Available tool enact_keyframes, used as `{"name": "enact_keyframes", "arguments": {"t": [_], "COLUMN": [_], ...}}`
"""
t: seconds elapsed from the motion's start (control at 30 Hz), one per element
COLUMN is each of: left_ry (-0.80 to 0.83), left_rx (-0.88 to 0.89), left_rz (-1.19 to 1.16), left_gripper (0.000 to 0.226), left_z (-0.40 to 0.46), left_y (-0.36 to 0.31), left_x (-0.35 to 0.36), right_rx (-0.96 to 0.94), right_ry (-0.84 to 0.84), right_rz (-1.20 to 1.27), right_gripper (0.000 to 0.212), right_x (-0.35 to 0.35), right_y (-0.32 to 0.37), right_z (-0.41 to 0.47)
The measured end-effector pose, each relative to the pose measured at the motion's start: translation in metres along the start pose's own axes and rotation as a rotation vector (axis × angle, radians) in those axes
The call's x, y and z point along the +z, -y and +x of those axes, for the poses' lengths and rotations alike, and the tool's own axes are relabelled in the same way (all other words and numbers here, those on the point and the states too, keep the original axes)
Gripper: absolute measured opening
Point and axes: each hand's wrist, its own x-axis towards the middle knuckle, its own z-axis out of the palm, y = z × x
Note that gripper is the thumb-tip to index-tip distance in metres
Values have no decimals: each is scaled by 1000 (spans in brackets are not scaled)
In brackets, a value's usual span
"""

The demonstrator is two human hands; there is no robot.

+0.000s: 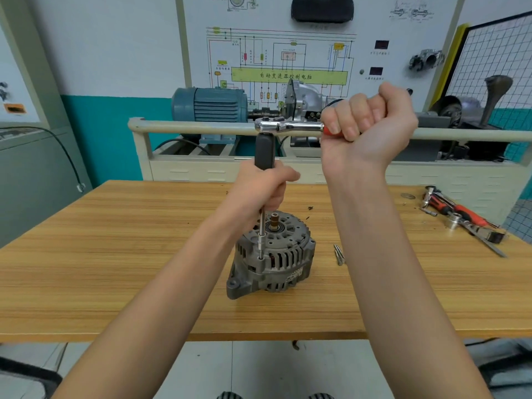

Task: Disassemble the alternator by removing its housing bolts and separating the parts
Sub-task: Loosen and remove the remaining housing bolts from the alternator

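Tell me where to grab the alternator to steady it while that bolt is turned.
Take the alternator by its ribbed round body on the right flank, coming in from the right. That side is bare, while the extension shaft and mounting ear occupy the left. A judgement only.

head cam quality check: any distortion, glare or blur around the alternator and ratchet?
Head view: wide-angle bowing bends the rail and table edge; lighting is flat and even, shadows soft; slight glare on the ratchet head; alternator reads sharp, wall diagram text soft, both hands unblurred.
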Motion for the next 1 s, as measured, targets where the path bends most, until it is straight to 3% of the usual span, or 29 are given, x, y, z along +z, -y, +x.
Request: {"name": "enact_keyframes", "arguments": {"t": [0.1,0.23,0.33,0.43,0.53,0.6,0.7,0.77,0.87,1.0], "left_ry": [279,397,208,-48,-142,-8,321,398,291,-110], "left_rx": [-1,-9,-51,-70,-41,-21,-16,-30,-67,-103], "left_rz": [-79,-113,-109,-89,-51,-66,-150,-108,16,-11], "left_gripper": [45,50,58,51,44,48,48,48,56,43], "left_z": [1,2,4,5,2,0,-2,-2,-1,3], "left_y": [-6,-3,0,2,3,2,-5,-7,-7,-2], "left_x": [-14,-9,-3,6,8,0,-11,-11,-4,10], "right_rx": [215,354,241,30,-50,23,245,362,354,101], "right_ry": [-82,-114,-115,-54,23,16,-64,-106,-130,-109], "right_rz": [131,298,227,64,-4,18,136,215,268,159], "right_gripper": [53,49,53,55,56,55,53,52,53,52], "right_x": [-7,-16,-15,-6,1,1,-5,-10,-16,-13], "right_y": [1,-4,-1,-2,-4,-1,3,2,1,2], "right_z": [20,29,24,8,-5,-1,18,27,29,11]}}
